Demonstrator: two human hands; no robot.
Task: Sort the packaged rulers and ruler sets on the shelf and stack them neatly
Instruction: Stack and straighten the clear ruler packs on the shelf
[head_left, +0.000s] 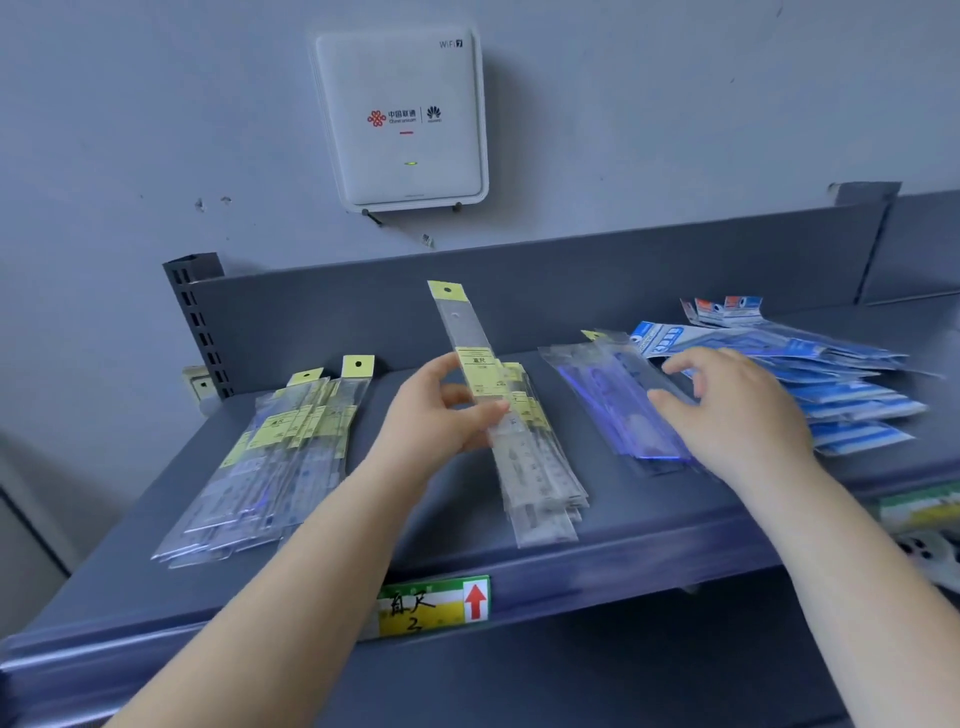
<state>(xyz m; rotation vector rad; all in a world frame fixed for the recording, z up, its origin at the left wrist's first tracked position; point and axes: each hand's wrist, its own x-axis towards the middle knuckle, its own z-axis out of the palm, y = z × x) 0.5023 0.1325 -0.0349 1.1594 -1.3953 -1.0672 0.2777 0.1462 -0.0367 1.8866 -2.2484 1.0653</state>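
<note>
- The left hand (447, 410) pinched one packaged ruler (470, 358) between thumb and fingers near its middle, the yellow header end raised and tilted toward the shelf's back panel. Held at one spot on slick plastic, it could have slid or swung out of the pinch and dropped across the stack below.
- That middle stack of rulers (540, 478) lay directly under the held one, its near end reaching almost to the front lip of the shelf (649, 525). A careless set-down looked likely to push the loose sleeves over the edge.
- The right hand (727, 410) was spread, fingers relaxed, resting on or just above the blue-tinted packets (623, 410); I could not tell whether it pressed them. A sideways sweep might have shoved them into the fanned pile of blue-and-white ruler sets (841, 384) just beside them, mixing two kinds.
- The left pile of rulers (280, 447) lay splayed and uneven, well apart from both hands; adding to it without squaring it first risked a slide.
- With both hands working at once, attention was split, so the held ruler might have landed on the wrong pile.
</note>
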